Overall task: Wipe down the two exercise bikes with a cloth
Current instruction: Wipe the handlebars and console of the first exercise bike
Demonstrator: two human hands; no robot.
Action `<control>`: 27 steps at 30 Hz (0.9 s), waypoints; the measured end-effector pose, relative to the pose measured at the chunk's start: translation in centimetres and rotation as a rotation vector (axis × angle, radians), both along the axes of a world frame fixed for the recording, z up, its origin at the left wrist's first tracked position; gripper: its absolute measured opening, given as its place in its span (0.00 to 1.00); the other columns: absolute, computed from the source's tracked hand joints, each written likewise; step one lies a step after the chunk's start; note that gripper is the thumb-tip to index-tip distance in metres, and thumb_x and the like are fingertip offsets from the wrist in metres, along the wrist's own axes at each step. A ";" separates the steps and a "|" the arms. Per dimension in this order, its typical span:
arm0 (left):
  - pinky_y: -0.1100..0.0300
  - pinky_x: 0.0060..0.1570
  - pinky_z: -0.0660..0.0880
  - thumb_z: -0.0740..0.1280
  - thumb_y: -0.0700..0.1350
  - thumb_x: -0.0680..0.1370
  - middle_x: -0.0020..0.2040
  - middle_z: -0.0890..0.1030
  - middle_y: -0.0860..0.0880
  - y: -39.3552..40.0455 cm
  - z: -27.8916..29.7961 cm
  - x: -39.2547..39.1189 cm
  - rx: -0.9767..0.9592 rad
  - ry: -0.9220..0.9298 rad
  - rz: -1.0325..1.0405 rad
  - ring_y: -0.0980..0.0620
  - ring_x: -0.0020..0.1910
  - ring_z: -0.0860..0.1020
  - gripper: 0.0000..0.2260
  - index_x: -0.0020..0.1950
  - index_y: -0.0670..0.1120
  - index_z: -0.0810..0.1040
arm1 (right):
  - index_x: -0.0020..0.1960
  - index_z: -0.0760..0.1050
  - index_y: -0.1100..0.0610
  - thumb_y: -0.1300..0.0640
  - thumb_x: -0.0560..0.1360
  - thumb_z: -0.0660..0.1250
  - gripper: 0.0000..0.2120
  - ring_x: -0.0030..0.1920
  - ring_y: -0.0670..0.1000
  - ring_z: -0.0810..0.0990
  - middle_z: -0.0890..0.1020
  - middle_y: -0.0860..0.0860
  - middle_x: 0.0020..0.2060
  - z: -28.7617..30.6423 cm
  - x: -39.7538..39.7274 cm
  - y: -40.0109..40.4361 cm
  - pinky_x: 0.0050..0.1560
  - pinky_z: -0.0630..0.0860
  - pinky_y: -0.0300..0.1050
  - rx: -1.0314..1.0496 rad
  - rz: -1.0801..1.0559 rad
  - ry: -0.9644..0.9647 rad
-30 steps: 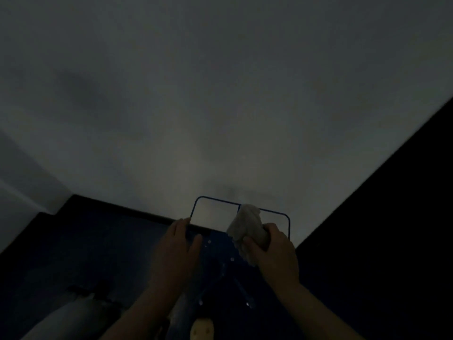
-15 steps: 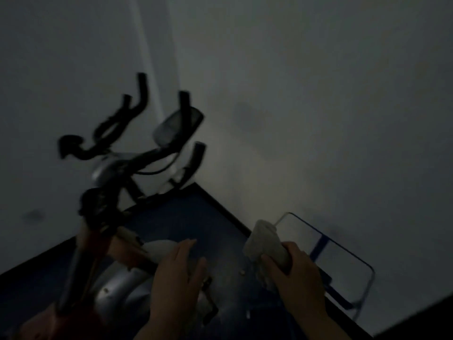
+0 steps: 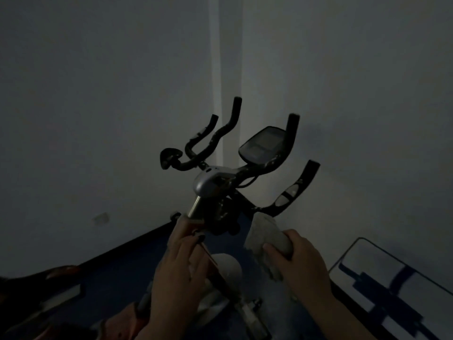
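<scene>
1. Grey-white cloth (image 3: 266, 239) sits bunched at lower centre-right of the frame, gripped by the right hand (image 3: 300, 262), whose fingers curl round its lower end while the rest sticks up toward the bike.
2. At the middle of the frame stands the exercise bike (image 3: 213, 182), very dimly lit: black handlebars (image 3: 221, 133) fan upward, and a dark console screen (image 3: 263, 143) is tilted at upper right of the silver stem housing.
3. One handlebar grip (image 3: 291, 192) with pale sensor pads runs down to the right, its low end just above the top of the cloth; whether they touch cannot be told.
4. The left hand (image 3: 180, 263) is at lower centre, fingers loosely extended, their tips at the foot of the metallic stem post (image 3: 195, 207); it holds nothing that can be made out.
5. Dark blue flooring (image 3: 117, 273) fills the lower left.
6. A white panel with dark blue lines (image 3: 392, 280) lies at lower right.
7. Pale walls (image 3: 98, 94) meet in a corner behind the bike.
</scene>
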State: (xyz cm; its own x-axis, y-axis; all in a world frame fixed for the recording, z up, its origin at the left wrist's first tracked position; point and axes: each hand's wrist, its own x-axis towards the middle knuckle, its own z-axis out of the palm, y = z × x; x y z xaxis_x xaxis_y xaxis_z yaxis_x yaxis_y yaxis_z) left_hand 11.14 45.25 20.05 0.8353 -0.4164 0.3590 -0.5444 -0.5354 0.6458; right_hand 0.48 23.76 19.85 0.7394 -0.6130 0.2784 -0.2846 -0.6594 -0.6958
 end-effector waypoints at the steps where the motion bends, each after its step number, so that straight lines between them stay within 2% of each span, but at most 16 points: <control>1: 0.57 0.51 0.71 0.66 0.48 0.75 0.61 0.76 0.55 0.6 0.1 1.0 -0.005 0.006 -0.014 0.56 0.54 0.75 0.14 0.58 0.61 0.71 | 0.53 0.73 0.48 0.39 0.71 0.68 0.17 0.42 0.48 0.77 0.78 0.47 0.42 0.4 0.9 0.2 0.36 0.71 0.39 -0.038 -0.022 -0.008; 4: 0.54 0.52 0.73 0.61 0.54 0.75 0.62 0.75 0.55 1.3 0.3 3.2 -0.008 0.015 -0.084 0.55 0.58 0.75 0.12 0.58 0.61 0.71 | 0.55 0.75 0.52 0.41 0.70 0.71 0.20 0.41 0.51 0.77 0.79 0.50 0.41 2.2 3.4 0.6 0.37 0.70 0.42 -0.194 -0.113 -0.026; 7: 0.51 0.57 0.72 0.55 0.59 0.74 0.64 0.72 0.57 0.9 0.5 4.8 0.008 -0.001 -0.159 0.53 0.65 0.71 0.18 0.62 0.59 0.71 | 0.53 0.75 0.52 0.44 0.68 0.73 0.19 0.41 0.52 0.79 0.81 0.50 0.42 3.5 6.4 0.7 0.37 0.71 0.41 -0.384 -0.138 -0.027; 9: 0.54 0.58 0.71 0.55 0.60 0.73 0.62 0.72 0.59 0.3 0.8 5.8 -0.004 -0.006 -0.178 0.56 0.63 0.71 0.18 0.62 0.59 0.71 | 0.52 0.75 0.53 0.43 0.67 0.73 0.19 0.40 0.53 0.80 0.81 0.50 0.41 3.3 8.3 0.9 0.37 0.71 0.41 -0.496 -0.114 -0.001; 11: 0.56 0.54 0.72 0.55 0.60 0.73 0.58 0.73 0.60 -0.5 0.8 6.8 -0.018 -0.013 -0.174 0.58 0.57 0.72 0.17 0.60 0.59 0.72 | 0.51 0.76 0.54 0.37 0.68 0.68 0.22 0.39 0.52 0.80 0.81 0.49 0.40 2.4 9.5 1.3 0.35 0.72 0.42 -0.535 -0.077 -0.001; 14: 0.52 0.56 0.72 0.55 0.61 0.73 0.58 0.73 0.59 -1.2 0.1 7.9 -0.009 0.008 -0.149 0.56 0.59 0.73 0.19 0.60 0.58 0.72 | 0.50 0.74 0.55 0.36 0.73 0.61 0.22 0.40 0.51 0.76 0.77 0.51 0.41 1.1 10.3 1.6 0.37 0.73 0.39 -0.453 0.003 -0.115; 18: 0.49 0.58 0.72 0.54 0.62 0.73 0.60 0.73 0.60 -2.1 -1.1 9.3 0.017 0.046 -0.127 0.55 0.61 0.72 0.19 0.61 0.59 0.71 | 0.48 0.69 0.54 0.43 0.76 0.62 0.14 0.52 0.52 0.73 0.70 0.52 0.54 0.6 11.8 1.3 0.47 0.75 0.38 -0.256 0.102 -0.226; 20: 0.49 0.57 0.72 0.55 0.62 0.74 0.59 0.74 0.60 -2.8 -1.6 10.0 0.014 0.064 -0.126 0.55 0.59 0.73 0.19 0.62 0.59 0.71 | 0.54 0.66 0.50 0.43 0.77 0.62 0.13 0.59 0.49 0.72 0.69 0.50 0.61 0.5 12.2 1.6 0.54 0.74 0.36 -0.125 0.121 -0.233; 21: 0.50 0.57 0.73 0.55 0.62 0.74 0.59 0.74 0.60 -3.1 -1.8 10.4 -0.003 0.072 -0.129 0.56 0.59 0.73 0.19 0.62 0.58 0.72 | 0.60 0.64 0.48 0.42 0.77 0.61 0.16 0.61 0.46 0.71 0.69 0.47 0.62 0.5 12.3 1.9 0.55 0.72 0.32 -0.060 0.113 -0.220; 23: 0.54 0.56 0.74 0.55 0.62 0.74 0.59 0.75 0.59 -3.6 -1.7 10.9 -0.051 0.118 -0.146 0.57 0.57 0.74 0.21 0.62 0.56 0.73 | 0.68 0.61 0.46 0.42 0.75 0.60 0.23 0.60 0.37 0.70 0.69 0.38 0.60 0.5 12.5 2.1 0.55 0.69 0.24 0.090 0.108 -0.178; 24: 0.55 0.55 0.74 0.55 0.62 0.73 0.59 0.75 0.58 -3.8 -1.5 11.0 -0.073 0.147 -0.153 0.57 0.57 0.74 0.22 0.62 0.56 0.73 | 0.69 0.61 0.45 0.42 0.75 0.59 0.24 0.60 0.36 0.70 0.69 0.36 0.60 0.4 12.6 2.1 0.56 0.68 0.24 0.136 0.109 -0.156; 26: 0.55 0.54 0.75 0.56 0.61 0.73 0.58 0.75 0.58 -4.1 -1.2 11.4 -0.120 0.188 -0.157 0.56 0.56 0.75 0.22 0.63 0.55 0.73 | 0.68 0.65 0.47 0.43 0.76 0.59 0.22 0.60 0.38 0.71 0.71 0.40 0.60 0.1 12.7 2.0 0.58 0.69 0.27 0.151 0.100 -0.119; 27: 0.53 0.53 0.76 0.56 0.61 0.73 0.58 0.75 0.58 -4.2 -1.2 11.8 -0.138 0.201 -0.155 0.56 0.56 0.75 0.21 0.63 0.56 0.72 | 0.66 0.67 0.47 0.45 0.76 0.60 0.19 0.59 0.40 0.72 0.73 0.44 0.60 0.1 12.7 2.0 0.56 0.70 0.28 0.146 0.093 -0.123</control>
State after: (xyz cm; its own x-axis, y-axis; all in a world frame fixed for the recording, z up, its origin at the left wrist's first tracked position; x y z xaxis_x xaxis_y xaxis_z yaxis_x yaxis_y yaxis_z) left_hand 22.97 41.10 18.85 0.8255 -0.5036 0.2547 -0.4665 -0.3550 0.8101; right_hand 13.17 25.73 19.95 0.7607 -0.5842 0.2830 -0.1342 -0.5681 -0.8119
